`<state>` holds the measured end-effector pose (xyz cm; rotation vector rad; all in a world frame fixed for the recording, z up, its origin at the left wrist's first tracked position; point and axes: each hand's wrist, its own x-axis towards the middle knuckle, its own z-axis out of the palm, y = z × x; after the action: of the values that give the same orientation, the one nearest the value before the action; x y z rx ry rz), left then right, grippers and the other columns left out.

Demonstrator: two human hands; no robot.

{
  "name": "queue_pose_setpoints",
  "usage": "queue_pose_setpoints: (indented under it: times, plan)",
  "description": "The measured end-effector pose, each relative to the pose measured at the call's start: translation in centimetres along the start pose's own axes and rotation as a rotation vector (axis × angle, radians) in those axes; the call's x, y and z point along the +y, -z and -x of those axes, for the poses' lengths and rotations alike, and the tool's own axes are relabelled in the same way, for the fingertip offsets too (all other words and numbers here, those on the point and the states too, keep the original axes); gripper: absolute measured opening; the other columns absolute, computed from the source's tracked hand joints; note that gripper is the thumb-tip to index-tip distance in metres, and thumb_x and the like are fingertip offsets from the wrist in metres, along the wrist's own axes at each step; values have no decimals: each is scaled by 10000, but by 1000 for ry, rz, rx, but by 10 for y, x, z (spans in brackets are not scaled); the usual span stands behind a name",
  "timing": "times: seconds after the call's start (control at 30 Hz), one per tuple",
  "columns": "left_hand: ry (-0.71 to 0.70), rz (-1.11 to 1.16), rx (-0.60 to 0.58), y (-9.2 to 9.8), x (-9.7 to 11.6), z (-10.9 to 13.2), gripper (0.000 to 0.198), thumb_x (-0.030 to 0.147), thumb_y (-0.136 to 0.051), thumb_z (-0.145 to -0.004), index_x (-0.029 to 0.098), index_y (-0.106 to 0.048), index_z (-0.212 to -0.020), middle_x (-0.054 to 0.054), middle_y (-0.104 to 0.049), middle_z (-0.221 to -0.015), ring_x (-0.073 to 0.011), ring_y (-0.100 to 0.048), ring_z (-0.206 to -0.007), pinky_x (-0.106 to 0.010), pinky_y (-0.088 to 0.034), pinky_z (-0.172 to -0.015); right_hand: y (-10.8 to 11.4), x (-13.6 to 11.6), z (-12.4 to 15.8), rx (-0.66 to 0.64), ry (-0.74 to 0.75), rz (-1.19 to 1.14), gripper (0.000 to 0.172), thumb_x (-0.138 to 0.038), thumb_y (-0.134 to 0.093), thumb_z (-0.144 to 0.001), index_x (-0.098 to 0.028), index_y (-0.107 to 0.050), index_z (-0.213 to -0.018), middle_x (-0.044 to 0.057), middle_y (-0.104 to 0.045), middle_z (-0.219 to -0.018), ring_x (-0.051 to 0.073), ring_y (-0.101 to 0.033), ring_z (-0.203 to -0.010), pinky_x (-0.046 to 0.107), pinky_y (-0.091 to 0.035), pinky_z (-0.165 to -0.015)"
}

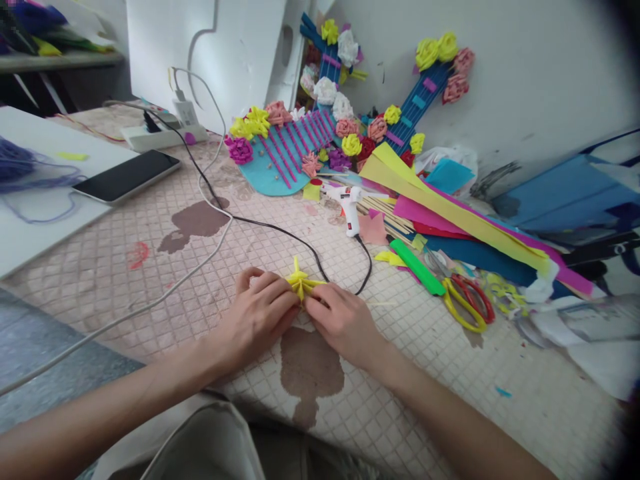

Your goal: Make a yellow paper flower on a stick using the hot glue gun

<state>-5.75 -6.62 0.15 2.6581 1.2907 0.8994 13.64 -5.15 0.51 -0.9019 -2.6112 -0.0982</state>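
A small yellow paper flower (pixel 301 283) with pointed strips sits low over the patterned tablecloth (pixel 165 280), pinched between both hands. My left hand (pixel 256 319) grips its left side with curled fingers. My right hand (pixel 341 323) holds its right side, fingertips pressed together. Both forearms reach in from the bottom edge.
A white glue gun (pixel 350 205) with a black cord lies behind the hands. Scissors (pixel 467 303) and a green marker (pixel 417 267) lie to the right, beside coloured paper sheets (pixel 450 210). Flower-decorated blue craft pieces (pixel 300 143) lean at the back. A phone (pixel 126 175) and power strip (pixel 165 133) sit left.
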Motion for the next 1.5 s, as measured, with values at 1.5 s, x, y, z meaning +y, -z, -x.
queue_pose_setpoints:
  times: [1.5]
  plan:
    - [85, 64, -34, 1, 1, 1, 190, 228, -439, -938, 171, -574, -818, -38, -599, -813, -201, -487, -824, -430, -294, -857, 1, -4, -2, 59, -61, -94, 175, -177, -447, -923, -166, -607, -853, 68, -631, -874, 167, -589, -818, 278, -497, -730]
